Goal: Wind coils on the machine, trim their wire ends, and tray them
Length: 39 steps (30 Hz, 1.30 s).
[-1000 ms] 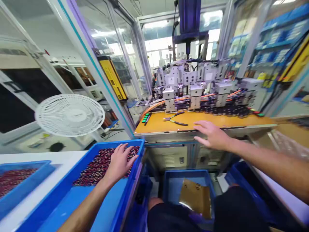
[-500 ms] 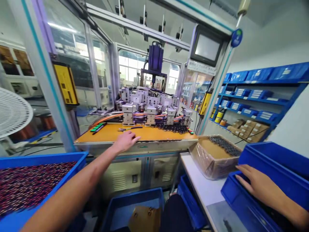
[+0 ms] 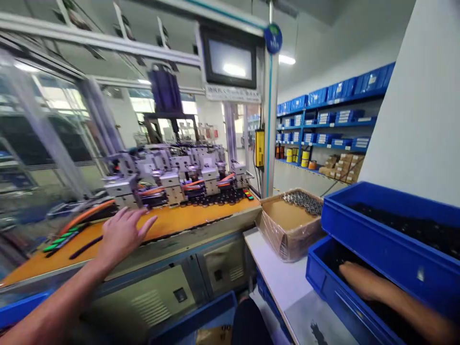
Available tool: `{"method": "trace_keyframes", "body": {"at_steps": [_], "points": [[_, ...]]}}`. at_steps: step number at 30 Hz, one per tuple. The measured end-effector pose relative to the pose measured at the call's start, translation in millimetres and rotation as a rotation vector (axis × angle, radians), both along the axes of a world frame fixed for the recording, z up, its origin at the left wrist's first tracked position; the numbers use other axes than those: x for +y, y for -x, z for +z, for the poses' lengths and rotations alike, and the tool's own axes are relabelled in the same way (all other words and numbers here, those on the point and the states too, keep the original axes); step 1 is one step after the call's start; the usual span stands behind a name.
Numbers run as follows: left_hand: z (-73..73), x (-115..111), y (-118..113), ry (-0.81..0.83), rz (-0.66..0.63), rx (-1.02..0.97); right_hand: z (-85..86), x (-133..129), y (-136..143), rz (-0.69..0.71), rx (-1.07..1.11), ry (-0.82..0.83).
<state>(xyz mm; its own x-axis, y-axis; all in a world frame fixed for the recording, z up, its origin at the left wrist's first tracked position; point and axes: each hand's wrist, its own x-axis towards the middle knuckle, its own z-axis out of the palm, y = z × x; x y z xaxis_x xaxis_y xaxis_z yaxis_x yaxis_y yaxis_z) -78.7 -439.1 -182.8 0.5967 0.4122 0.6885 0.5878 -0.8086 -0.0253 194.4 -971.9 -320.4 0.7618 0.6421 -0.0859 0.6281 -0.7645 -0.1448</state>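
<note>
Lowered into the lower blue bin (image 3: pixel 332 297), the right hand (image 3: pixel 359 280) has been carried past the spot near the rim where it was seen half a second ago. Its forearm is stretched in from the lower right, with the wrist beneath the overhanging upper blue bin (image 3: pixel 388 244). Its fingertips are lost among shadow and small dark parts (image 3: pixel 334 256), so whether they are closed on anything cannot be told.

Left hand (image 3: pixel 120 235) is held palm down over the near edge of the orange bench top (image 3: pixel 179 223), fingers loosely spread and thumb set apart; contact with the surface cannot be judged. Just beside it, a dark tool handle (image 3: pixel 86 247) is partly covered by the hand.

Since the earlier frame the view has been turned rightward, and the blue bin (image 3: pixel 25 306) at lower left is now mostly cut off.

Dark parts are also heaped in the upper blue bin. Beside the bins, a plastic-wrapped cardboard box (image 3: pixel 283 244) is partly filled with small round parts (image 3: pixel 304 201). Brown sheet material (image 3: pixel 215 335) is held in the floor bin (image 3: pixel 201 314). Dark round pieces (image 3: pixel 215 197) are lined up along the machine (image 3: pixel 176 179).
</note>
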Motion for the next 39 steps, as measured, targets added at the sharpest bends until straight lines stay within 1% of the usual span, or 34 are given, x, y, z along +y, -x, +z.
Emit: {"method": "trace_keyframes", "body": {"at_steps": [2,4,5,6,7,9,11,12,14,16,18,20,23,25,27,29,31,33,34,36,37,38,39], "points": [[8.7,-34,-53,-0.033,-0.166,0.071,-2.3,-3,-8,-0.016,0.060,0.087],[15.4,-76,-116,-0.038,-0.345,0.153,-1.3,-5,-10,-0.017,0.106,0.152],[16.5,-99,-149,-0.026,-0.436,0.200,0.2,-6,-10,-0.009,0.127,0.175],[15.3,-122,-182,0.037,-0.553,0.285,2.0,-7,-9,0.001,0.148,0.193],[11.6,-144,-216,0.072,-0.609,0.338,4.0,-7,-8,0.010,0.167,0.207],[-3.1,-183,-279,0.140,-0.667,0.424,7.5,-7,-6,0.021,0.200,0.225],[-24.0,-211,-334,0.220,-0.700,0.506,10.1,-6,-4,0.020,0.220,0.238],[-34.7,-222,-358,0.262,-0.704,0.536,11.1,-5,-3,0.015,0.227,0.246],[-53.3,-236,-396,0.342,-0.704,0.578,12.8,-3,-2,0.004,0.239,0.265],[-66.1,-242,-422,0.414,-0.695,0.601,14.3,-1,0,0.000,0.245,0.280],[-73.2,-244,-439,0.475,-0.682,0.608,15.7,-1,3,0.003,0.232,0.277],[-76.4,-245,-448,0.524,-0.671,0.597,16.5,0,5,0.005,0.198,0.253],[-76.8,-245,-450,0.586,-0.674,0.559,16.7,-1,7,0.010,0.129,0.239],[-74.4,-247,-444,0.629,-0.695,0.527,16.1,-4,9,0.024,0.094,0.258],[-69.7,-250,-430,0.678,-0.740,0.484,15.1,-9,11,0.064,0.051,0.244],[-64.0,-254,-403,0.727,-0.812,0.420,12.9,-16,12,0.113,-0.014,0.200],[-60.3,-258,-362,0.776,-0.908,0.333,8.5,-22,12,0.150,-0.071,0.195],[-62.7,-261,-307,0.831,-1.012,0.243,2.2,-27,11,0.160,-0.134,0.204],[-66.8,-261,-277,0.865,-1.063,0.210,-1.2,-28,10,0.152,-0.183,0.196],[-79.9,-260,-216,0.952,-1.151,0.158,-6.2,-30,8,0.128,-0.303,0.147],[-87.7,-258,-188,1.125,-1.236,0.028,-6.7,-30,7,0.123,-0.359,0.114],[-95.3,-256,-163,1.282,-1.282,-0.072,-5.3,-29,6,0.122,-0.408,0.075],[-102.0,-254,-142,1.439,-1.298,-0.159,-1.3,-27,5,0.129,-0.450,0.026]]}}
